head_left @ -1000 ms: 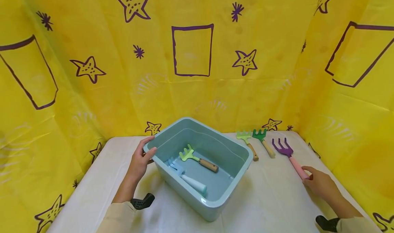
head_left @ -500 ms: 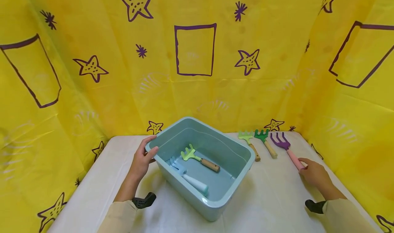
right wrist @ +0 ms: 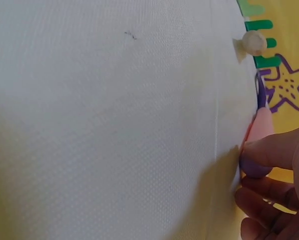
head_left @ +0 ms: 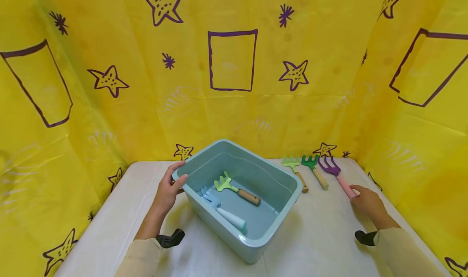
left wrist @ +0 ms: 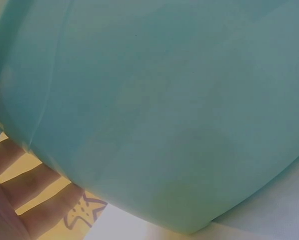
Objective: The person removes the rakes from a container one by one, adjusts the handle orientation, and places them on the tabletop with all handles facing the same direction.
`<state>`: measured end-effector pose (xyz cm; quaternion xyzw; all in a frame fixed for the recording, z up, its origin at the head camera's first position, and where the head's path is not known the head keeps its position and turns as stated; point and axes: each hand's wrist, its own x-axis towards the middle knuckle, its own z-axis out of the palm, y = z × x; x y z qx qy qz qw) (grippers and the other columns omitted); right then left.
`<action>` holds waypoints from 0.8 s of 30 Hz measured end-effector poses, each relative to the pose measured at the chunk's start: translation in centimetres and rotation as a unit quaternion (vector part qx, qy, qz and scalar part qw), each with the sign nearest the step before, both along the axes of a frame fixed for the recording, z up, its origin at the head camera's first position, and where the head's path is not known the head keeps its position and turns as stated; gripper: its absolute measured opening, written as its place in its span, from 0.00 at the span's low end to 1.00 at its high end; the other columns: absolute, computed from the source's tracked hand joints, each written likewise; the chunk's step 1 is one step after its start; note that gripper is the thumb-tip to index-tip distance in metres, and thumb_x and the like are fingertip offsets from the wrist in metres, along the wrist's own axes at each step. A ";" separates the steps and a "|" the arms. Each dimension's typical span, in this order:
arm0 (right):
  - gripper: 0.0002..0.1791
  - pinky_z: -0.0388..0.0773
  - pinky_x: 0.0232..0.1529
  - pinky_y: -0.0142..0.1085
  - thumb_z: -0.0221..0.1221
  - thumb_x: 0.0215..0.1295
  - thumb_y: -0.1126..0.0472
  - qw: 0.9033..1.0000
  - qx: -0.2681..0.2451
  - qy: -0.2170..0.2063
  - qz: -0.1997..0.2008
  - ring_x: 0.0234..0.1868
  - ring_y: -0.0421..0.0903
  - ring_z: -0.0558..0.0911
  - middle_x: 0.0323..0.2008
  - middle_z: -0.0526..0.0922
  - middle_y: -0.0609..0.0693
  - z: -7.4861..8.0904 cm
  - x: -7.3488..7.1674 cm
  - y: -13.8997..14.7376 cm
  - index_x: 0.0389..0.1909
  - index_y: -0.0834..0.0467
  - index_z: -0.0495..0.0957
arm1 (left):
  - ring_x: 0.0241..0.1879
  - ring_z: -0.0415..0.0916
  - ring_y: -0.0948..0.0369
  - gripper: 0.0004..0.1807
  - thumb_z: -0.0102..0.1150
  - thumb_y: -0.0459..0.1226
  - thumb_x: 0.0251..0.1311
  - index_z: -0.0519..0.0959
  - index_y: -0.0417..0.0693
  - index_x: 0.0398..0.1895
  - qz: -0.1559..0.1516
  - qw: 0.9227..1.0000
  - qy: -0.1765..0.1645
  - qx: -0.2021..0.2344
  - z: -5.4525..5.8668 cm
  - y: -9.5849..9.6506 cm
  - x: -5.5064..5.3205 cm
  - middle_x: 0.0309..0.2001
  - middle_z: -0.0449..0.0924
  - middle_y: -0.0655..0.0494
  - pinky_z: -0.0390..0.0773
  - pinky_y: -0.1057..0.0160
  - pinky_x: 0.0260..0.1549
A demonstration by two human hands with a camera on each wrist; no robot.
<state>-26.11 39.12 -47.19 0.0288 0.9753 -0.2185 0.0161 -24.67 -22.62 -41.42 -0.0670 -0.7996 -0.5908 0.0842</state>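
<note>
A blue-green plastic bin (head_left: 252, 254) stands at an angle on the white table. My left hand (head_left: 168, 191) holds its left corner at the rim; in the left wrist view the bin's outer wall (left wrist: 164, 100) fills most of the picture, with the fingers (left wrist: 49, 207) at its edge. On the right, my right hand (head_left: 370, 204) pinches the end of the pink handle of a purple hand fork (head_left: 332, 169), which lies on the table. Inside the bin are a light green hand rake (head_left: 224, 182) with a wooden handle and a light blue hand fork (head_left: 230, 218).
Left of the purple fork lie a dark green hand rake (head_left: 310, 162) and another light green hand rake (head_left: 291, 162), both wooden-handled. Yellow cloth walls (head_left: 234, 110) with purple drawings enclose the back and sides of the white table (head_left: 314, 236).
My right hand has slid the purple hand fork leftward and a bit forward, closer to the dark green rake. The left hand and the bin keep their place.
</note>
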 end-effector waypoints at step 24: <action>0.29 0.72 0.42 0.64 0.56 0.58 0.65 1.000 0.006 0.016 -0.013 0.40 0.68 0.77 0.41 0.79 0.72 -0.2 1.2 0.1 0.60 0.73 0.66 | 0.61 0.66 0.40 0.28 0.51 0.47 0.70 0.60 0.60 0.71 0.003 1.000 0.004 -0.003 0.0 0.0 0.0 0.71 0.59 0.48 0.74 0.40 0.52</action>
